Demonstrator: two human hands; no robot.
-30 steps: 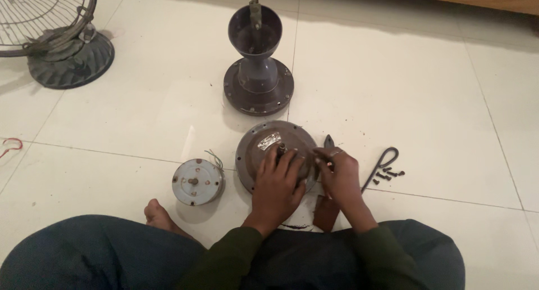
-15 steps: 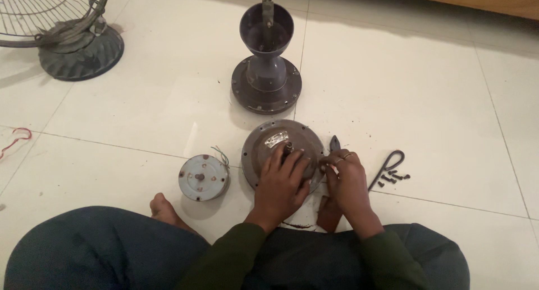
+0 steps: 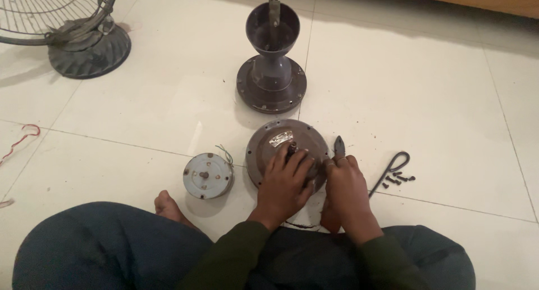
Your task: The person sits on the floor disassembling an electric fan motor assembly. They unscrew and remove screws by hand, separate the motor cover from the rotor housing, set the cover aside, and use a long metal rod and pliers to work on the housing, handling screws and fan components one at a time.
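Observation:
A round brown motor cover (image 3: 281, 141) lies on the white tiled floor in front of my crossed legs. My left hand (image 3: 285, 180) rests flat on its near half, fingers spread toward the shaft in the middle. My right hand (image 3: 345, 186) is closed on a pair of pliers (image 3: 339, 146) whose dark jaws stick up at the cover's right rim. The pliers' handles are hidden inside my fist.
A tall brown fan housing (image 3: 271, 60) stands just beyond the cover. A small grey motor (image 3: 208, 175) with wires lies to the left by my bare foot (image 3: 168, 207). A bent metal rod (image 3: 390, 169) and several small screws (image 3: 400, 179) lie to the right. A fan grille and base (image 3: 84, 46) sits at the far left.
The view has shifted slightly. My hands stay on the cover, and the right hand with the pliers has edged along the cover's right rim.

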